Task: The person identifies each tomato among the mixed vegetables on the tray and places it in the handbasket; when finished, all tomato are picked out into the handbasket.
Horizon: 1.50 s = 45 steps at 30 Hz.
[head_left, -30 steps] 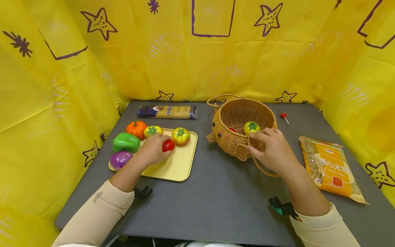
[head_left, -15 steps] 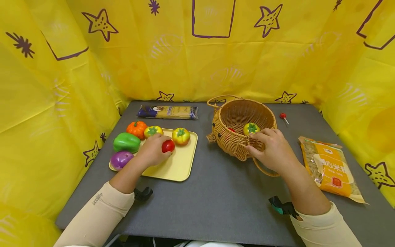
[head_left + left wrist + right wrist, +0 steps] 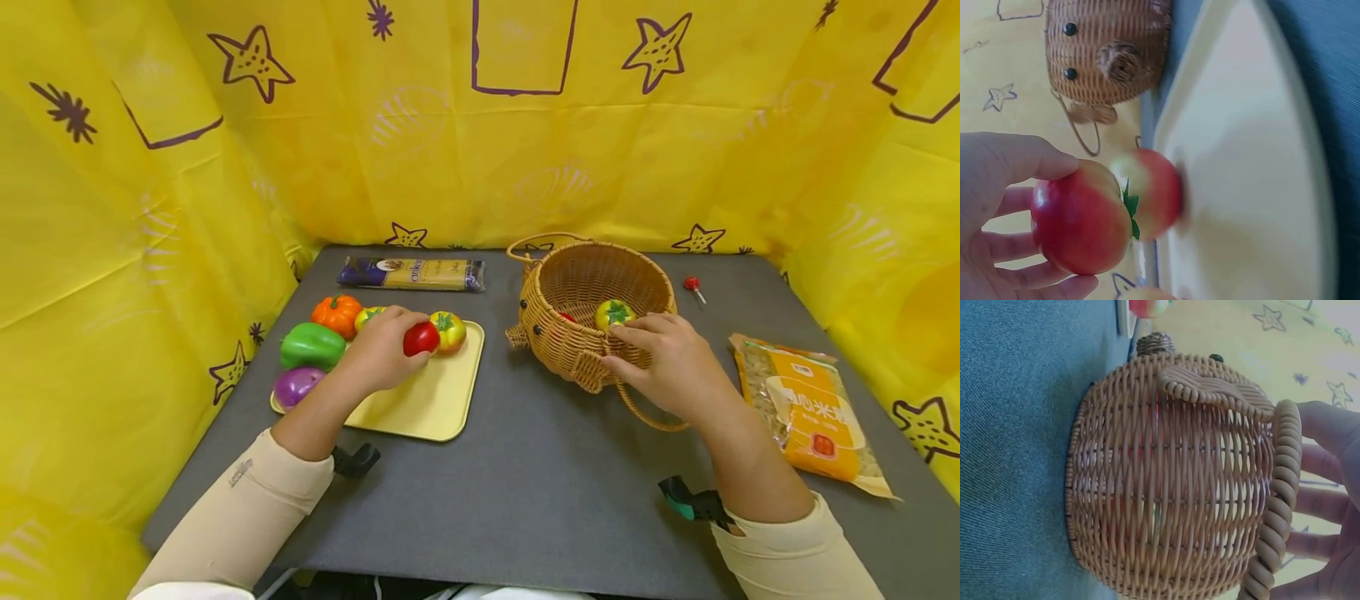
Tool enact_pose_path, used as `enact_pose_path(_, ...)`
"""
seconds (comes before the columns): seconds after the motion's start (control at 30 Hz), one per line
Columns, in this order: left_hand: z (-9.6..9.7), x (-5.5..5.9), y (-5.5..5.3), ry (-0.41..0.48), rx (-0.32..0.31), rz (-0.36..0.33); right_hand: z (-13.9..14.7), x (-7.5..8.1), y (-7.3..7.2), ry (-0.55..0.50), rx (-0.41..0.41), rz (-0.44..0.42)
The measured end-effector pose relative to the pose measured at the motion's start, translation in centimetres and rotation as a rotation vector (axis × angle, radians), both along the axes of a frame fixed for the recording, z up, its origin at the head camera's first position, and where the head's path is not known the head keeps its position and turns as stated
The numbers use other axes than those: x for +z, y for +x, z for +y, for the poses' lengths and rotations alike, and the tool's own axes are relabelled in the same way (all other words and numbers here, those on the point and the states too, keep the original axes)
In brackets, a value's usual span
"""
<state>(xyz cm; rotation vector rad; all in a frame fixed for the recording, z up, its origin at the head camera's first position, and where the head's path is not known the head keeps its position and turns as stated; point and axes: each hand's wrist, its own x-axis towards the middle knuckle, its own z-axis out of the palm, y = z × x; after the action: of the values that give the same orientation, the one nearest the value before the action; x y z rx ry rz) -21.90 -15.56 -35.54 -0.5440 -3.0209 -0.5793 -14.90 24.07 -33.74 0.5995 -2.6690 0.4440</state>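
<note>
The left wrist view is showing a red tomato (image 3: 1082,219) hanging above the tray (image 3: 1254,156), apart from its surface, with another tomato (image 3: 1163,194) standing on that tray just behind it. Its smooth, glossy skin is suggesting a stiff, light toy, probably hard to bruise but perhaps a little slippery. Its round sides are offering the surest hold at the widest part, away from the green leaves (image 3: 1132,209), which are facing the tray. The left hand (image 3: 382,350) is holding it there, the thumb pressing one side while the spread fingers are curling round the other. The right hand (image 3: 671,367) is lying at the near rim of the basket (image 3: 558,350), fingers spread; the handle (image 3: 1284,456) is hiding their tips, so whether they are gripping or merely touching I cannot tell. The wicker is looking light and springy, probably needing a steadying hold at the rim.
</note>
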Motion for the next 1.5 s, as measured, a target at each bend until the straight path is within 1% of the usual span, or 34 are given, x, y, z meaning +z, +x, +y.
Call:
enact_pose_path(0.2,2.0,1.3,-0.6,0.028,-0.047,0.048,0.4,0.2,0.1,0.005,0.003,-0.012)
enact_pose_path(0.33,3.7,2.6,-1.1,0.044,-0.072,0.044,0.4,0.3,0.1,0.011,0.002,-0.030)
enact_pose_path(0.53,6.3,4.6,-1.6,0.063,-0.131,0.048,0.2,0.4,0.0,0.017,-0.006,-0.069)
enact_pose_path(0.77,9.4,5.9,-2.2,0.089,-0.175,0.076,0.3,0.3,-0.1,0.005,-0.006,-0.070)
enact_pose_path(1.03,12.8,7.6,-2.9,0.142,-0.229,0.135,0.4,0.2,-0.3,-0.005,-0.002,-0.059)
enact_pose_path(1.13,13.9,7.8,-3.1,0.144,-0.237,0.129,0.4,0.2,-0.3,-0.010,0.003,-0.050)
enact_pose_path(1.2,14.6,7.8,-3.3,0.135,-0.241,0.122,0.4,0.2,-0.3,-0.013,0.004,-0.048)
enact_pose_path(1.37,16.3,7.2,-3.8,0.110,-0.260,0.113,0.4,0.3,-0.2,-0.022,0.001,-0.048)
enact_pose_path(1.5,17.5,6.5,-4.1,0.076,-0.286,0.113,0.4,0.3,-0.3,-0.027,0.001,-0.041)
